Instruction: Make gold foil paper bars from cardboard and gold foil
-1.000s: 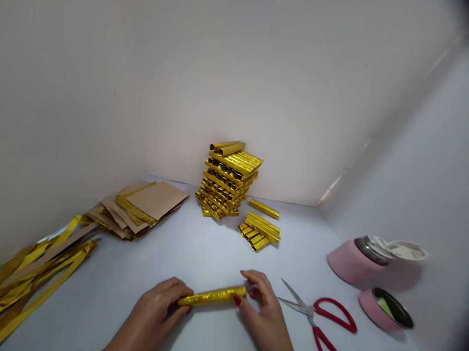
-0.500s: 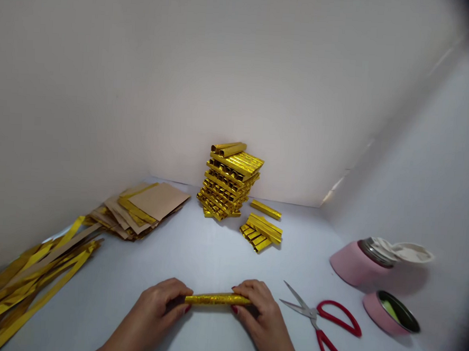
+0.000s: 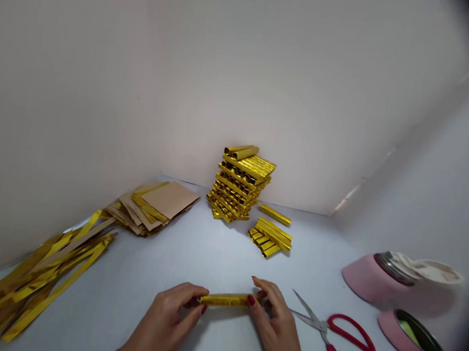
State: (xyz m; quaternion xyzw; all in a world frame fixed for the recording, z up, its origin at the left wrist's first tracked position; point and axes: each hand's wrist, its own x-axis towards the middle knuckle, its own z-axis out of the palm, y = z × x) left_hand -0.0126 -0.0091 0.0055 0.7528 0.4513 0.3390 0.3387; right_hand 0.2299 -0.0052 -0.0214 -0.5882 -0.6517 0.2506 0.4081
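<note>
A shiny, crinkled gold foil tube [image 3: 225,300] was gripped at either end by the curled left hand [image 3: 166,317] and right hand [image 3: 275,321].

A crinkled gold foil tube [image 3: 225,300] lies level between the left hand [image 3: 166,319] and right hand [image 3: 275,321].

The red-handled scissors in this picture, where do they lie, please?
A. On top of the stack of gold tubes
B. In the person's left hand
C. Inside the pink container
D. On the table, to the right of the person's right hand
D. The red-handled scissors lie open on the table, to the right of the right hand, which is at one end of the gold foil tube.
</note>
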